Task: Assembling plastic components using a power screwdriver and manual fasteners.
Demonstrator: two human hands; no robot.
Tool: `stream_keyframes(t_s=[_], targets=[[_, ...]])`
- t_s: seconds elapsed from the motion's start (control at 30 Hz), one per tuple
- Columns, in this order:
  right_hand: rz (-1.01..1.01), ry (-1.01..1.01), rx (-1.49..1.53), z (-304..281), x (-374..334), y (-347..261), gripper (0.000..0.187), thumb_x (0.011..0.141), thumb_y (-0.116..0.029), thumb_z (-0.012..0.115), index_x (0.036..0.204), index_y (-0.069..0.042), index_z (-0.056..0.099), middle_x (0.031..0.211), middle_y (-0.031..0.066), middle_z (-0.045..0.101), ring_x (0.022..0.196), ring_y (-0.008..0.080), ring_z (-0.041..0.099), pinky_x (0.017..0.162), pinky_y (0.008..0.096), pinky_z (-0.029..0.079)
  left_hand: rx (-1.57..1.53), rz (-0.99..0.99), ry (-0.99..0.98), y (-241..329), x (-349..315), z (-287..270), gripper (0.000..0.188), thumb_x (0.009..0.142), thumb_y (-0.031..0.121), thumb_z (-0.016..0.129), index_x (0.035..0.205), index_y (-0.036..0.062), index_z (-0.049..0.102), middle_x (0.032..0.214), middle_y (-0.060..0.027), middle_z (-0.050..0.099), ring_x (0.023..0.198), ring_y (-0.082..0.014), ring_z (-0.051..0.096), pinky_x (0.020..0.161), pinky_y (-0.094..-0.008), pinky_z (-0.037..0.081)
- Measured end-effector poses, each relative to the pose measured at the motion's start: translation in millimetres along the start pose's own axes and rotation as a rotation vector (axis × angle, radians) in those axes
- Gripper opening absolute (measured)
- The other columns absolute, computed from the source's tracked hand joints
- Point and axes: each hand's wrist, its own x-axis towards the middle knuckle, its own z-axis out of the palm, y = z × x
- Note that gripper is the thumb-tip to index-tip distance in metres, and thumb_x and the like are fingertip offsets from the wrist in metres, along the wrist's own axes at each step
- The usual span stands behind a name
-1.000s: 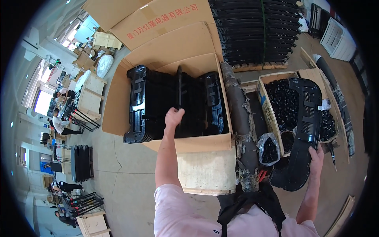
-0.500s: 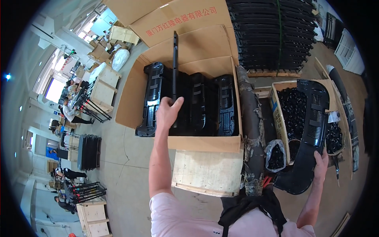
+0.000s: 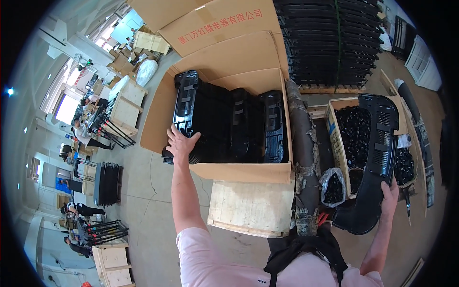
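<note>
The person's left hand [image 3: 180, 143] is spread, thumb well apart from the fingers, over the lower part of a glossy black moulded plastic panel [image 3: 185, 103]; from here I cannot tell how hard it presses. The right hand [image 3: 389, 193] is clamped on the edge of a long, C-shaped black plastic panel [image 3: 374, 186] with slotted vents, its thumb lying across the face.

The panel under the left hand is at the left side of a large open brown cardboard box [image 3: 244, 172], with more shiny black panels [image 3: 241, 119] nested to its right. The box sits above a pale wooden platform [image 3: 251, 205].

Just right of the box runs a thick dark padded roll [image 3: 302, 138] with ragged wrapping. Beyond it, the C-shaped panel slants in front of a wood-edged bin [image 3: 336, 138] full of small shiny black pieces [image 3: 351, 126], and a clear plastic bag [image 3: 325, 186] of black bits stands near. Behind the box rises a tall stack of black slats [image 3: 325, 45]; far left, co-workers [image 3: 82, 134] stand along the benches.
</note>
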Motion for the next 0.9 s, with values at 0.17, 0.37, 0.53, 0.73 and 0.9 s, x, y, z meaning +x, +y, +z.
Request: stream_keyframes(t_s=[0.17, 0.37, 0.53, 0.73, 0.9], targets=[[0.0, 0.004, -0.029, -20, -8, -1, 0.042, 0.099, -0.008, 0.058, 0.139, 0.005, 0.057, 0.122, 0.0095, 0.069, 0.106, 0.0147, 0.066, 0.097, 0.0299, 0.051, 0.044, -0.079, -0.152, 8, 8, -4, 0.11, 0.077, 0.07, 0.077, 0.161, 0.0145, 0.034, 0.158, -0.0192, 0.043, 0.141, -0.0399, 0.05, 0.112, -0.0611, 0.035], [-0.012, 0.073, -0.07, -40, -22, -3, 0.041, 0.099, -0.009, 0.058, 0.138, 0.005, 0.057, 0.122, 0.0095, 0.068, 0.106, 0.0148, 0.065, 0.097, 0.0299, 0.051, -0.088, 0.579, 0.179, 79, -19, -7, 0.07, 0.082, 0.038, 0.084, 0.139, 0.0069, 0.056, 0.144, -0.0171, 0.055, 0.135, -0.0348, 0.051, 0.112, -0.0485, 0.038], [-0.009, 0.104, -0.103, -22, -35, -18, 0.041, 0.099, -0.009, 0.058, 0.138, 0.006, 0.057, 0.122, 0.0094, 0.068, 0.105, 0.0148, 0.066, 0.096, 0.0298, 0.051, 0.462, 0.978, -0.108, 119, -31, 125, 0.052, 0.104, 0.03, 0.051, 0.15, 0.0059, 0.051, 0.162, -0.0087, 0.044, 0.155, -0.0267, 0.031, 0.127, -0.0441, 0.019], [0.066, 0.232, -0.146, -19, -72, -18, 0.047, 0.098, -0.014, 0.06, 0.14, 0.006, 0.055, 0.123, 0.0101, 0.068, 0.107, 0.0155, 0.065, 0.098, 0.03, 0.05, 0.764, 0.938, -0.251, 127, 19, 225, 0.059, 0.108, 0.027, 0.036, 0.164, 0.009, 0.032, 0.174, -0.0058, 0.025, 0.162, -0.0245, 0.015, 0.131, -0.0451, 0.005], [0.178, 0.345, -0.224, -19, -84, 0, 0.054, 0.098, -0.017, 0.062, 0.144, 0.007, 0.051, 0.126, 0.0127, 0.066, 0.112, 0.018, 0.063, 0.101, 0.0315, 0.048, 1.086, 0.989, -0.239, 131, 39, 230, 0.06, 0.111, 0.03, 0.029, 0.168, 0.0151, 0.021, 0.177, 0.0012, 0.016, 0.164, -0.0223, 0.004, 0.128, -0.0578, -0.009]])
